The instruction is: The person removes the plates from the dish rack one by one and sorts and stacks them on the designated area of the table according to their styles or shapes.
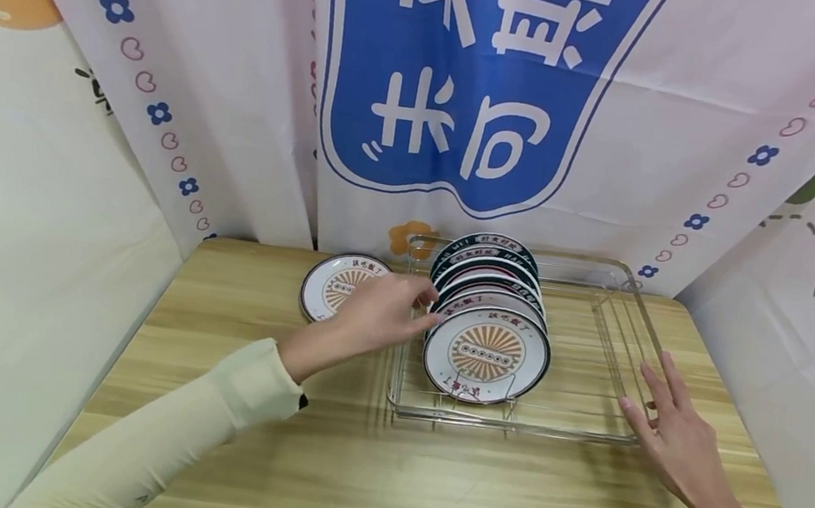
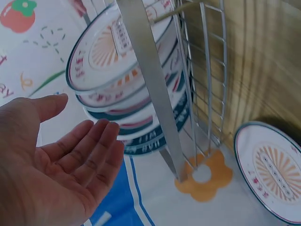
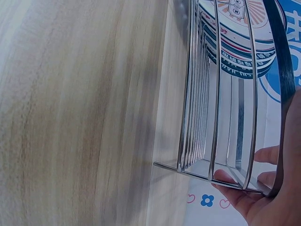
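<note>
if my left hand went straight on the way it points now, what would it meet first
Likely the edges of the plates standing in the wire rack, just ahead of the left hand; depth is unclear, so I can't tell which plate comes first.

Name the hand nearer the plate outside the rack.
Left. The left hand is close beside that plate; the right hand is across the rack, at its right end.
</note>
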Available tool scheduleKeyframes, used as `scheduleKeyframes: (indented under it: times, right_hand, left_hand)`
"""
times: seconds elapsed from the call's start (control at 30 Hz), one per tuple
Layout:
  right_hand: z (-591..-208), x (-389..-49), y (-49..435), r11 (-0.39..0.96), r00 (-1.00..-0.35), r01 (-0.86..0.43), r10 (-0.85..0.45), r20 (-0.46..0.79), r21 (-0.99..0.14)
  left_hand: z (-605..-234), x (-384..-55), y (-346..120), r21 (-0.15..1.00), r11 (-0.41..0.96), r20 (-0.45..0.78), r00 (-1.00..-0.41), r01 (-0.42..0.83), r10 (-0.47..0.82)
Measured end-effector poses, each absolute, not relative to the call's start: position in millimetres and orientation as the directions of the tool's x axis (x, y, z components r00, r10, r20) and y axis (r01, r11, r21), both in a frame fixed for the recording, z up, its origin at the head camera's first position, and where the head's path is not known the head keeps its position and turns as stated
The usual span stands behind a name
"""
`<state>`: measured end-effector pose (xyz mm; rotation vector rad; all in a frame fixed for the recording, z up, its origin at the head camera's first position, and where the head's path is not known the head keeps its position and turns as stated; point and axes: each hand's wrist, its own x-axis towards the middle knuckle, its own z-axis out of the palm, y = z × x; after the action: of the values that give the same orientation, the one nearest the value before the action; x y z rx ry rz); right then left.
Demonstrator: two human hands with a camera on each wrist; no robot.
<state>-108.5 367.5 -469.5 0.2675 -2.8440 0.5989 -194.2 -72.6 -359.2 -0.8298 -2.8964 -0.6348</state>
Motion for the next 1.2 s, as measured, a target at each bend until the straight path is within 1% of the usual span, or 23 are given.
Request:
scheduleKeyframes:
  times: [0.1,0.33,0.4,0.67,0.9,1.2]
  right_hand:
    - [-471.3,-108.3,367.7,0.899,-0.956,-0.228,-0.134,0.261,-0.374]
    - [-470.8,-110.2,368.0,0.899,-0.952,-0.235,-0.135,0.275,-0.371]
    - [-470.2,-110.7,368.0,0.898,-0.953,-0.232,-0.132,0.274,-0.374]
    - [-470.7,-109.7,367.6,0.895,-0.953,-0.231,-0.130,0.274,-0.380]
    - [-471.4,-109.2,367.1,0.895,-0.952,-0.235,-0.133,0.277,-0.378]
    - [-470.8,-108.4,366.7,0.895,-0.952,-0.237,-0.136,0.275,-0.378]
  left_hand:
    - [-364.6,-193.4,-61.7,0.370,0.763,0.155,-0.845,0.530,0.512]
    - [-373.7,-196.2,-42.0,0.312,0.764,0.145,-0.824,0.564,0.548]
    - [-376.1,-198.0,-38.4,0.311,0.756,0.139,-0.815,0.576,0.563]
    - [-385.2,-205.5,-33.3,0.436,0.682,0.123,-0.789,0.587,0.601]
    - [-392.1,-209.0,-32.3,0.447,0.678,0.084,-0.782,0.584,0.618]
    - [-396.4,-212.8,-33.4,0.486,0.652,0.072,-0.771,0.582,0.633]
